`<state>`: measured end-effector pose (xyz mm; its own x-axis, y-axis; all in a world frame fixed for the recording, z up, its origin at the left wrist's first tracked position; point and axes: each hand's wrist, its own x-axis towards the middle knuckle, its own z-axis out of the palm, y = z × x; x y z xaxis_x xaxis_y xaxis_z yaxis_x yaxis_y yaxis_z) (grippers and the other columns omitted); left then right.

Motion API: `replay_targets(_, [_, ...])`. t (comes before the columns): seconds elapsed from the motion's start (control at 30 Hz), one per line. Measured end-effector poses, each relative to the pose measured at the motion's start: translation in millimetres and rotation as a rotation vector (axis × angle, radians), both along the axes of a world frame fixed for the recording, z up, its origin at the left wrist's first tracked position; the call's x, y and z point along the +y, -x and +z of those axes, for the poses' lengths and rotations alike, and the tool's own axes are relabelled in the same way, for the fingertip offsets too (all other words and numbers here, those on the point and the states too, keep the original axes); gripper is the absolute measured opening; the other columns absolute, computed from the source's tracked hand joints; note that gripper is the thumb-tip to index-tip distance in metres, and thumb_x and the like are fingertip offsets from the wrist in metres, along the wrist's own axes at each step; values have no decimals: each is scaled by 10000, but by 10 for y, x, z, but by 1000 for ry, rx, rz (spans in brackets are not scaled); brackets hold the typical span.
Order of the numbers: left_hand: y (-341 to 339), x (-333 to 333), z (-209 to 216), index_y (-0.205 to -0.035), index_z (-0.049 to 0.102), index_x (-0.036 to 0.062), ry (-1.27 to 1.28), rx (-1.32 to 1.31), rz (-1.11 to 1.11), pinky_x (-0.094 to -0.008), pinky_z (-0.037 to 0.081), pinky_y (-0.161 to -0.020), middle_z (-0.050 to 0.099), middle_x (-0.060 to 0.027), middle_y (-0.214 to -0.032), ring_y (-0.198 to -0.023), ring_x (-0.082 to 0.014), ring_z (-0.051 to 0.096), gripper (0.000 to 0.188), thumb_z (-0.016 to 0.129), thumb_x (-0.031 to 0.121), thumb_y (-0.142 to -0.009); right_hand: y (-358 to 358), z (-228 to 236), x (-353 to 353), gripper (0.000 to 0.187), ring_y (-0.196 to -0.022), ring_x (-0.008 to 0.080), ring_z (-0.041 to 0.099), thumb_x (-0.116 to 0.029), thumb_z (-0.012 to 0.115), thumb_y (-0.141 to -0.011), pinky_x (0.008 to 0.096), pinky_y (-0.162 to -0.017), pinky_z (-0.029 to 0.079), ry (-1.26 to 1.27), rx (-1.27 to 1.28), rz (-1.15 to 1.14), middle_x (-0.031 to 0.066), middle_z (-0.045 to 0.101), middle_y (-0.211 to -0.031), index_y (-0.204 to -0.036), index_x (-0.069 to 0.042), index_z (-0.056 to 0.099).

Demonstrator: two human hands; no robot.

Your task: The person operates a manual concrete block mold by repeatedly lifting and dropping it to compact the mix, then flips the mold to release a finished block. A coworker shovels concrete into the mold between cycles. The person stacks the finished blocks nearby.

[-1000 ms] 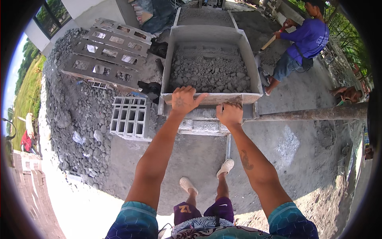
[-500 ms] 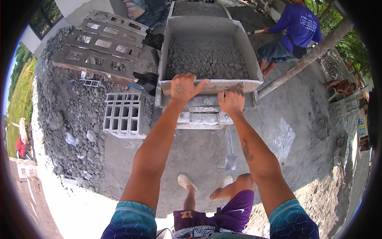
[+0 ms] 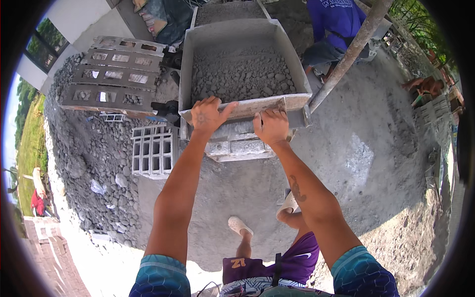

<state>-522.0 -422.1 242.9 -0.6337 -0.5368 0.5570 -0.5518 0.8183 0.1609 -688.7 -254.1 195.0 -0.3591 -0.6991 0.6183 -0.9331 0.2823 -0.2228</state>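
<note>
A large grey box with raised walls stands in front of me, holding a layer of grey gravel mix. My left hand has its fingers hooked over the near wall toward its left end, the thumb stretched to the right. Further right on that same wall, my right hand curls its fingers over the top edge. Both arms reach forward, nearly straight. Under the hands, a pale, worn block-shaped ledge shows below the box.
Hollow blocks stand left of the box, beside a stone heap. Perforated planks lie beyond. A slanted pole rises at right, with a person in blue behind it. A shovel blade lies by my right foot.
My right foot has stepped forward, beside the shovel. The view has shifted, putting the box further left in it. Both hands stay on its near wall. The person in blue appears bent lower.
</note>
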Motion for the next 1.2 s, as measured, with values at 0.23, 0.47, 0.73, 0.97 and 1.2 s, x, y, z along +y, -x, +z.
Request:
replay_targets(0.23, [23,0,-45,-721,737,36,45,16,-10,-409,552,-700,717,-94,-762,-709,-291,713,647,748,659,-896,29,-5,23,270,-828,265,691,-291,650,-909,417,-821,501,15,3,14,60,738,-804,-742,-101,744])
replay_targets(0.47, [16,-5,3,-684,705,41,-35,3,-7,-409,550,-690,702,-89,-740,-692,-290,703,659,743,662,-902,36,-37,-11,279,-827,267,691,-305,643,-907,424,-820,499,13,25,-3,60,739,-807,-751,-100,751])
replay_targets(0.73, [25,-49,-14,-714,742,30,4,-7,-17,-371,553,-704,716,-97,-733,-669,-271,718,699,690,694,-928,37,-43,-68,269,-807,262,689,-293,638,-898,423,-779,496,-22,39,-38,52,728,-787,-723,-107,721])
replay_targets(0.97, [-23,-32,-41,-699,740,37,-3,44,-7,-379,546,-691,716,-87,-722,-659,-261,717,713,670,707,-932,3,-30,-41,255,-805,260,686,-284,635,-902,428,-767,492,-6,60,10,46,712,-776,-730,-116,720])
replay_targets(1.2, [-9,38,2,-730,738,29,-43,7,-41,-397,542,-742,720,-112,-774,-719,-281,716,699,670,691,-944,2,-15,29,250,-803,285,689,-278,642,-913,438,-778,497,-8,17,-4,62,722,-801,-757,-105,732])
